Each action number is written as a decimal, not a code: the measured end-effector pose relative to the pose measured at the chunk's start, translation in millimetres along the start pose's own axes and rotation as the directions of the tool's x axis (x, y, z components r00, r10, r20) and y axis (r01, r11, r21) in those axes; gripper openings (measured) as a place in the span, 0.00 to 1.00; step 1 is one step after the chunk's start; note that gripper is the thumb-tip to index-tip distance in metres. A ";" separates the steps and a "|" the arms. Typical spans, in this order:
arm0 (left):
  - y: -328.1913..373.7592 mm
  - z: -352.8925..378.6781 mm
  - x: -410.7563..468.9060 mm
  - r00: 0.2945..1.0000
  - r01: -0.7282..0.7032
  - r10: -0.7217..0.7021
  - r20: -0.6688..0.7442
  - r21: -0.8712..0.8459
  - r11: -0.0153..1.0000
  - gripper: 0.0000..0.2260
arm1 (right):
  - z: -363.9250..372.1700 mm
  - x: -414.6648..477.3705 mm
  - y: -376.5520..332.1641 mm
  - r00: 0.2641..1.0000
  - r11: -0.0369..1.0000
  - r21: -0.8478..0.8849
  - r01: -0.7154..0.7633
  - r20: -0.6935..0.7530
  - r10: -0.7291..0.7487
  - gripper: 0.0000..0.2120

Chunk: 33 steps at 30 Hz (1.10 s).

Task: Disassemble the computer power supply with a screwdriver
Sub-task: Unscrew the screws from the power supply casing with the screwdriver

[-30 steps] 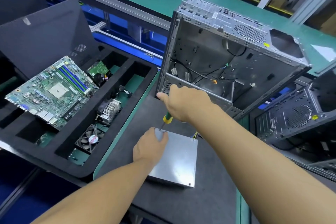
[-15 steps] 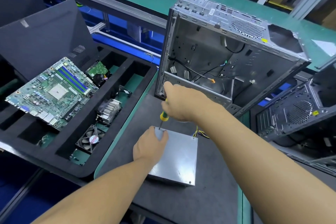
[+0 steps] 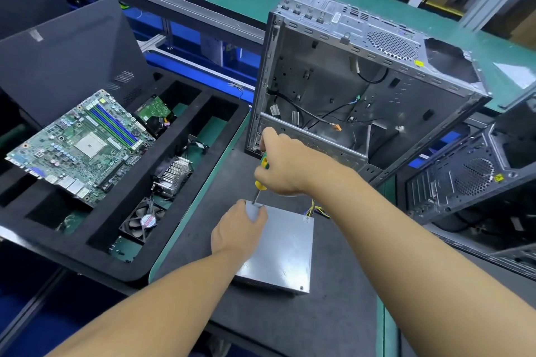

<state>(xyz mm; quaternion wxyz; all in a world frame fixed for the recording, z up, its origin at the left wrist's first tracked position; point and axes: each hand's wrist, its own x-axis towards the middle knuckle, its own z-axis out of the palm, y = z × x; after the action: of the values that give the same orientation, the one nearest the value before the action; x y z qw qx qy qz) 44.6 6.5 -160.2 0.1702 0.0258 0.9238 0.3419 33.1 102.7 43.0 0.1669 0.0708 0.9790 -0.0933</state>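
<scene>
**Q:** Where is the unit lying?

**A:** The power supply (image 3: 287, 249) is lying flat on the dark worktop (image 3: 319, 324). Its long side is running away from the person toward the stripped computer case (image 3: 348, 90) standing just behind it. Yellow wires (image 3: 318, 209) are trailing from its far right corner.

**Q:** And the hands?

**A:** The right hand (image 3: 285, 165) is wrapping its grip round the yellow-and-green handle of the screwdriver (image 3: 260, 184). The tool is standing nearly upright, tip down on the far left corner of the lid. The left hand (image 3: 236, 229), the nearer of the two to the box, is clasping that same corner. Its thumb is lying on the lid just beside the blade and its fingers are hidden.

**Q:** What is the coming move turning on?

**A:** The corner is sitting directly under the right hand's grip, so the work looks like a straight downward turn. Whether the tip is seated in a screw head I cannot tell. Another screw (image 3: 301, 288) is showing at the near right corner, and nothing is standing between it and the tool.

**Q:** What is lying around them?

**A:** To the left, a black foam tray (image 3: 223, 130) is holding a motherboard (image 3: 84, 145), a heatsink (image 3: 174, 172) and a fan (image 3: 143, 220). A second case (image 3: 470, 180) is sitting off to the right, well apart from the box.
</scene>
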 end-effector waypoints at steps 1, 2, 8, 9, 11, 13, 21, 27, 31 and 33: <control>0.3 -0.1 -0.1 1.000 0.001 -0.001 -0.001 -0.002 1.000 0.16 | 2.3 -0.2 -0.5 0.997 0.995 -0.086 -0.049 -0.063 0.044 0.17; 0.2 -0.2 -0.3 1.000 0.002 -0.002 -0.004 -0.004 1.000 0.16 | 4.1 -0.2 -0.9 0.989 0.979 -0.181 -0.093 -0.134 0.069 0.20; 0.9 -1.2 -0.2 1.000 0.001 -0.001 0.002 -0.006 1.000 0.15 | 0.2 3.8 -0.3 0.997 0.995 -0.075 0.060 -0.038 -0.063 0.09; 1.4 -1.7 0.0 1.000 0.006 -0.006 0.005 -0.008 1.000 0.15 | -2.6 3.7 -0.3 0.996 0.997 0.005 0.073 0.045 -0.073 0.11; 2.3 -2.3 0.0 1.000 0.008 -0.008 0.009 -0.009 1.000 0.15 | -4.7 4.8 0.0 0.992 0.998 0.049 0.045 0.112 -0.051 0.14; 2.0 -2.6 -0.8 1.000 0.003 -0.003 0.007 -0.003 1.000 0.15 | -2.7 4.9 -2.4 0.998 0.995 -0.083 -0.058 0.017 0.060 0.16; 2.0 -3.3 -0.9 1.000 0.001 0.000 0.015 -0.003 1.000 0.17 | -3.1 1.4 -7.5 0.991 0.992 0.050 0.118 0.052 -0.121 0.09; 1.3 -1.7 -0.8 1.000 -0.009 0.009 0.016 -0.023 1.000 0.16 | 0.4 1.8 -11.3 0.989 0.950 -0.288 -0.125 -0.116 0.095 0.25; -0.3 -3.3 -1.2 1.000 -0.004 0.004 0.012 -0.049 0.999 0.15 | 0.8 3.9 -11.5 0.998 0.985 -0.168 -0.037 -0.059 0.027 0.13; 0.0 -3.8 -1.8 1.000 -0.003 0.004 0.013 -0.045 0.999 0.14 | -4.1 2.5 -8.8 0.996 0.998 -0.065 -0.016 0.087 0.022 0.07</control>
<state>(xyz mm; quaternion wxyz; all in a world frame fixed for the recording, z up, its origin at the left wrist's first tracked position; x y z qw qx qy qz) 45.1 3.8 -157.0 0.1762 0.0258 0.9148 0.3627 27.9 95.3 47.3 0.2128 0.0704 0.9725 -0.0632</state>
